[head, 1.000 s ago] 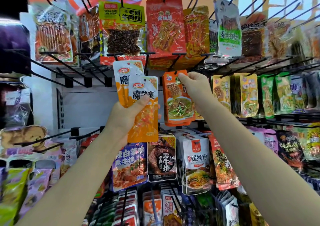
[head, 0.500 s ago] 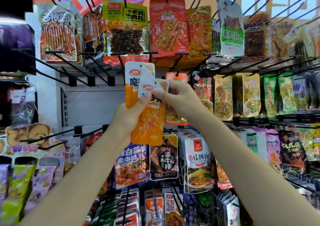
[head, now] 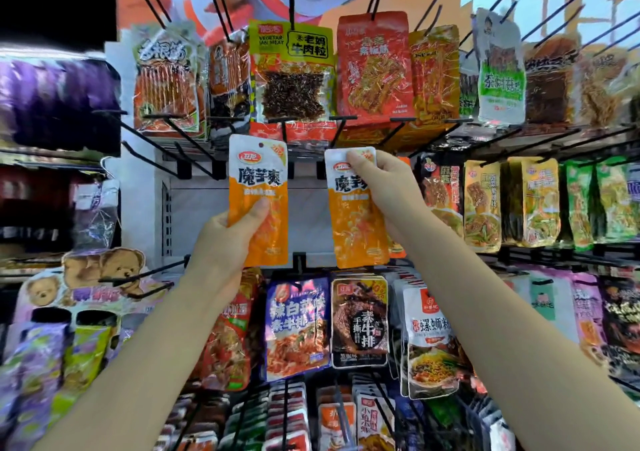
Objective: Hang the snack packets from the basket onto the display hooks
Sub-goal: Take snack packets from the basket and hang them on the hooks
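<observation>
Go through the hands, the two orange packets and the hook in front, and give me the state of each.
left hand: grips left orange packet, upright, unhung
right hand: pinches right orange packet at its top, unhung
empty hook: bare
yellow-green packet: hung

Two matching orange-and-white snack packets, both upright, well apart – left packet (head: pixel 258 201) at 9 o'clock of the other, held low on its body; right packet (head: pixel 356 215) pinched at its white top edge, tilted slightly – bottom toward 5 o'clock.
</observation>
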### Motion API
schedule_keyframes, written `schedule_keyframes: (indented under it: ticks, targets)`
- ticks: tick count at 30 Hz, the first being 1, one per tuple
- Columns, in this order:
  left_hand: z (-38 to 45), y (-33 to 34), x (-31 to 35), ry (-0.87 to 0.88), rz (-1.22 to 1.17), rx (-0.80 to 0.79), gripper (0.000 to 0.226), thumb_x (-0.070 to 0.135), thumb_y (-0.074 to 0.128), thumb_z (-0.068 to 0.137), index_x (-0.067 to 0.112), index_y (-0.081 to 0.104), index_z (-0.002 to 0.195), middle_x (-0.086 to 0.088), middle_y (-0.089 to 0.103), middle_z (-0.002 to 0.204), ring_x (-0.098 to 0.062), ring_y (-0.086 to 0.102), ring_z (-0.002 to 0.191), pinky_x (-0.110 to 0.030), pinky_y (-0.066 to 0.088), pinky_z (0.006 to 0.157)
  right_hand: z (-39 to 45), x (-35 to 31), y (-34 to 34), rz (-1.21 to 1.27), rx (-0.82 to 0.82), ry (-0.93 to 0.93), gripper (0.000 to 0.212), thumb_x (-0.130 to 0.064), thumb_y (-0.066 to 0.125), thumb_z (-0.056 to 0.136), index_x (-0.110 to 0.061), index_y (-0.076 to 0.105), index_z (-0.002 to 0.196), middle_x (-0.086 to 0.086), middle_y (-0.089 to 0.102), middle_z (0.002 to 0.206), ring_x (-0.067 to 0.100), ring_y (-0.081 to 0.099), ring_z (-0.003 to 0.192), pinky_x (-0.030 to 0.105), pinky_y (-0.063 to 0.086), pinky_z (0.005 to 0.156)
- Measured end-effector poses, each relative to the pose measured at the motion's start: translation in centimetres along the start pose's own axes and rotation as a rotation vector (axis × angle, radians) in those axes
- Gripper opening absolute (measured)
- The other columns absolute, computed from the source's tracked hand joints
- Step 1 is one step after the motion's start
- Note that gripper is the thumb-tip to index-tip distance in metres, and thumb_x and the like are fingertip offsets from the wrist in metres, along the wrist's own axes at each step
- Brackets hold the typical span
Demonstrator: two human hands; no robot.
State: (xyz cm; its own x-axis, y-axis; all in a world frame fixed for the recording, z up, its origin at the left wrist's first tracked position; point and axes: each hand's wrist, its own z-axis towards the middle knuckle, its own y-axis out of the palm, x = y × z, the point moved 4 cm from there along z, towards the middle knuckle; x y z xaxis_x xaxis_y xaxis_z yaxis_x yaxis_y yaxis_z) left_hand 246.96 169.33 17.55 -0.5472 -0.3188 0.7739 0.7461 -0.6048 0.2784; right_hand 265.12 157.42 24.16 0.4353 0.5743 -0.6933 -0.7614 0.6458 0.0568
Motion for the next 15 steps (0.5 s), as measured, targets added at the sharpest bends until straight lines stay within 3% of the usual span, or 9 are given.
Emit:
schedule_keyframes:
  ticks: [6, 10, 15]
  targets:
    - [-0.1, -3.0, 1.1, 0.052, -0.025, 0.031, 0.008, 0.020, 0.067, 0.093, 0.016, 0.071, 0.088, 0.003, 0.076, 0.075, -0.011, 0.072, 0.067, -0.026, 0.059, 0.056, 1.0, -0.3, 4.3, -0.045, -0.048, -0.048, 0.009, -0.021, 0.067, 0.097, -0.015, 0.067, 0.091, 0.012, 0.073, 0.090, 0.025, 0.071, 0.076, 0.051, 0.060, 0.073]
    - [-0.2, -3.9, 1.1, 0.022, -0.041, 0.030, 0.008, 0.019, 0.068, 0.093, 0.015, 0.071, 0.087, 0.001, 0.076, 0.075, -0.012, 0.072, 0.065, -0.028, 0.060, 0.056, 1.8, -0.5, 6.7, -0.022, -0.019, -0.060, 0.009, -0.018, 0.070, 0.095, -0.014, 0.067, 0.087, 0.014, 0.072, 0.087, 0.028, 0.072, 0.078, 0.056, 0.061, 0.076]
    - [0.0, -4.2, 1.2, 0.013, -0.049, -0.005, 0.009, 0.020, 0.069, 0.091, 0.012, 0.071, 0.088, -0.001, 0.076, 0.076, -0.014, 0.072, 0.066, -0.029, 0.060, 0.055, 2.8, -0.2, 7.9, -0.077, 0.046, -0.097, 0.010, -0.021, 0.073, 0.092, -0.018, 0.066, 0.085, 0.016, 0.072, 0.091, 0.041, 0.070, 0.094, 0.060, 0.057, 0.082]
